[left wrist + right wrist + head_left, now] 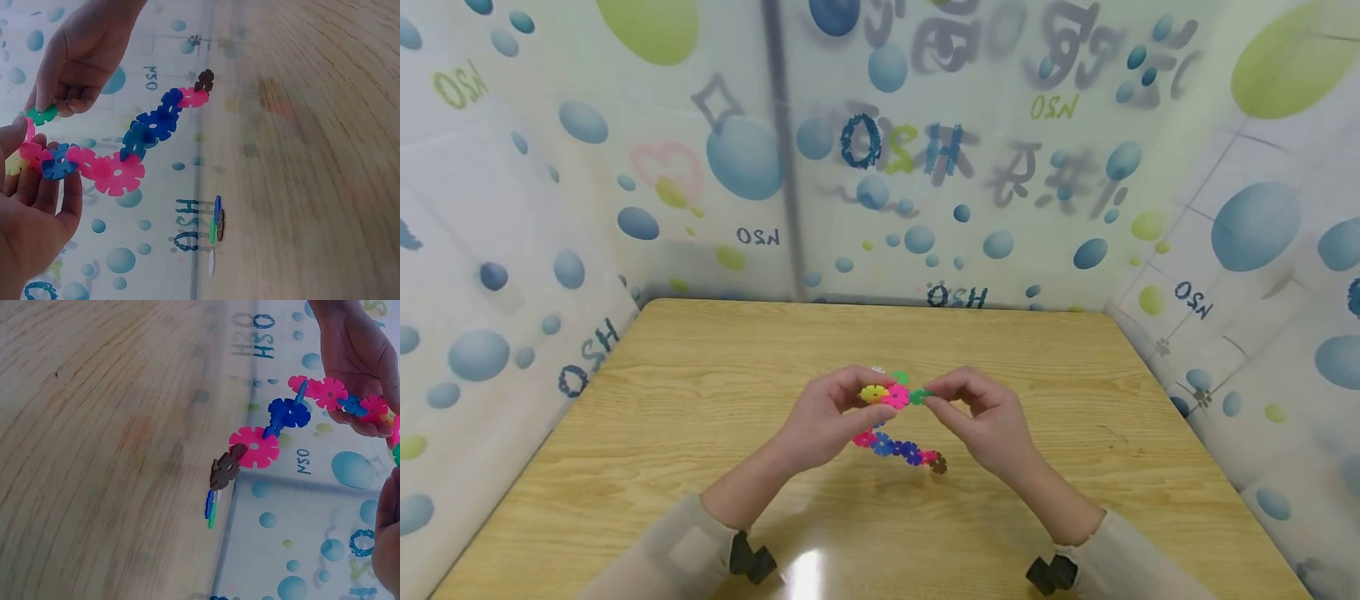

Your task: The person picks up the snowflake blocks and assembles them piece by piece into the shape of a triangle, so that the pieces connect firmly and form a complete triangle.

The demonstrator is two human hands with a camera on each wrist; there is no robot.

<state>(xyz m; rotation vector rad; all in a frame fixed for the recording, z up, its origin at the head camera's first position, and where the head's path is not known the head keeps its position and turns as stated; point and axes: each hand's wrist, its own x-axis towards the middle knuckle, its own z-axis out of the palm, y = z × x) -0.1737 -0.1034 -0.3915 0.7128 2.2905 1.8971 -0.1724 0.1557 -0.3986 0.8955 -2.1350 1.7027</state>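
My left hand (831,412) pinches a chain of slotted plastic flower discs near a pink disc (896,397) and a yellow disc (874,393). Between the thumb and finger of my right hand (988,421) is a green disc (918,397), held against the pink disc's edge; whether their slots are joined I cannot tell. From the left hand the rest of the chain hangs down through a large pink disc (119,174), dark blue discs (156,125) and a brown end disc (204,80). The fingers of the left hand partly cover the chain.
Several loose discs lie on the wooden table (722,342) beyond the hands, among them a white disc (212,262), a green disc (901,377), a blue disc (218,208) and a brown disc (221,225). A patterned curtain (850,225) surrounds the table's back and sides.
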